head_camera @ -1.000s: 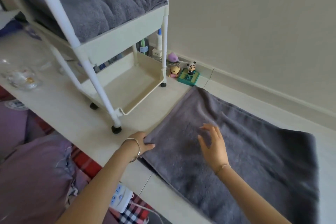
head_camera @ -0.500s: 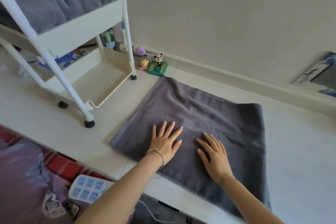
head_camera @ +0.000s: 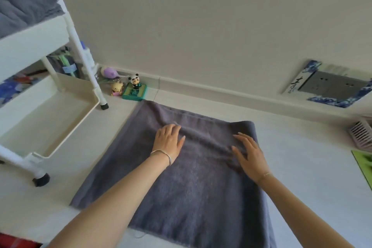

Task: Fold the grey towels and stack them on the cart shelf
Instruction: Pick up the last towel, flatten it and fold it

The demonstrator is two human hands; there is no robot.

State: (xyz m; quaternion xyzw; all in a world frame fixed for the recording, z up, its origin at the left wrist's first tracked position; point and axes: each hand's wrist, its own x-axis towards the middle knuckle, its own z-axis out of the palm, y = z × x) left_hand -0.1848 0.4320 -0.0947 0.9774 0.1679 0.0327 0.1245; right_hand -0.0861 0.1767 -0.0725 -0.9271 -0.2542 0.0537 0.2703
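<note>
Left hand (head_camera: 168,142) and right hand (head_camera: 251,157) press flat, released, near grey towel's (head_camera: 191,187) far edge; cart (head_camera: 50,117) left.

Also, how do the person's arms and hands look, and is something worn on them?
No sleeves and no gloves show; both arms are uncovered as far as the picture's edge. The left hand has a plain silver bangle round its wrist. The right hand has a thin chain bracelet at its wrist. No rings are visible.
</note>
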